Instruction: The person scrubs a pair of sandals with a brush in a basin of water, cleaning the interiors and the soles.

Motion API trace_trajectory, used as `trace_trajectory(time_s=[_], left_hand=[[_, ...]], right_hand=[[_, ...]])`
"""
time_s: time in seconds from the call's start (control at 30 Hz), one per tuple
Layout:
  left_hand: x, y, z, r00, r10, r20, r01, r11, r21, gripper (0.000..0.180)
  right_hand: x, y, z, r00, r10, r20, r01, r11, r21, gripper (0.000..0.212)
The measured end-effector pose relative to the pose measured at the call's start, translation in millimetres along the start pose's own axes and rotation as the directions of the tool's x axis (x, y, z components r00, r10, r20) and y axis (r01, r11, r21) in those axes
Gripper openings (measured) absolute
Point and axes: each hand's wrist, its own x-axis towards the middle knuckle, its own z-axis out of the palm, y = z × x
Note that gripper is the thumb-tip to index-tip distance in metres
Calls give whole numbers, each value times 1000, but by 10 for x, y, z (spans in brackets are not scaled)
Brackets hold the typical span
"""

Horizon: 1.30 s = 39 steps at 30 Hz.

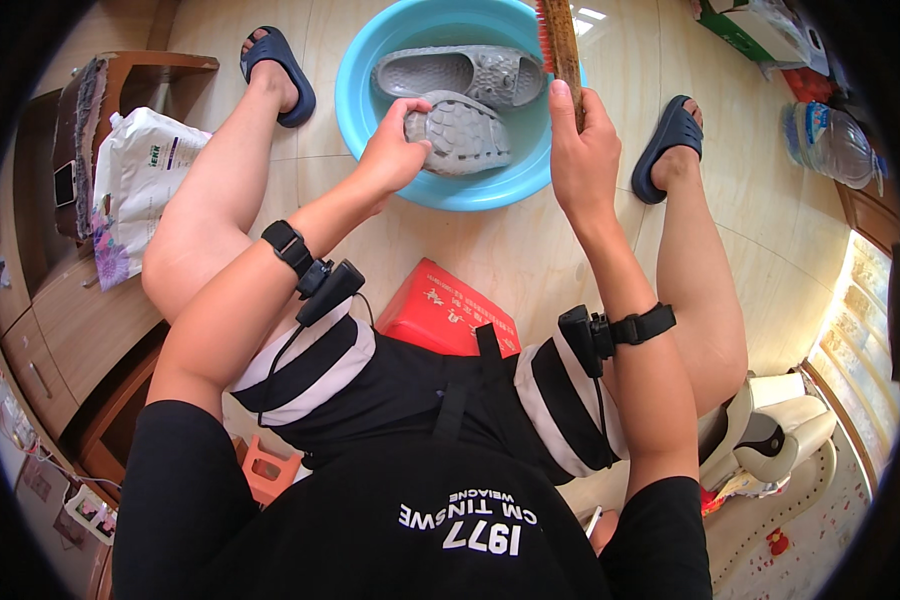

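A light blue basin with water in it stands on the floor between my feet. My left hand is closed on the end of a grey slipper, whose patterned sole faces up over the basin. Behind it a second grey slipper lies in the basin, its opening upward. Above the basin's right rim, my right hand grips a wooden scrub brush with red bristles pointing left. The bristles are apart from both slippers.
A red box is under me. To the left are a white bag, a phone and wooden cabinets. Clear plastic bottles stand on the right. Dark blue slippers are on my feet.
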Motion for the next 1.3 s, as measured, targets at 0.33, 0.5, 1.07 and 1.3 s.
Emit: trace_trajectory(time_s=[0.33, 0.5, 1.07, 1.3], left_hand=[[188, -183, -121, 972, 28, -234, 49, 948, 314, 58], [365, -214, -272, 978, -38, -203, 136, 856, 498, 66], [502, -474, -361, 987, 139, -76, -71, 821, 566, 92], [521, -647, -349, 978, 201, -60, -103, 710, 697, 102]], right_hand=[[13, 17, -1, 1000, -26, -15, 26, 1000, 9, 48], [-2, -16, -30, 999, -36, -14, 37, 999, 17, 48], [45, -7, -100, 996, -63, -68, 69, 994, 82, 48], [116, 6, -97, 991, -70, -110, 83, 990, 112, 52]])
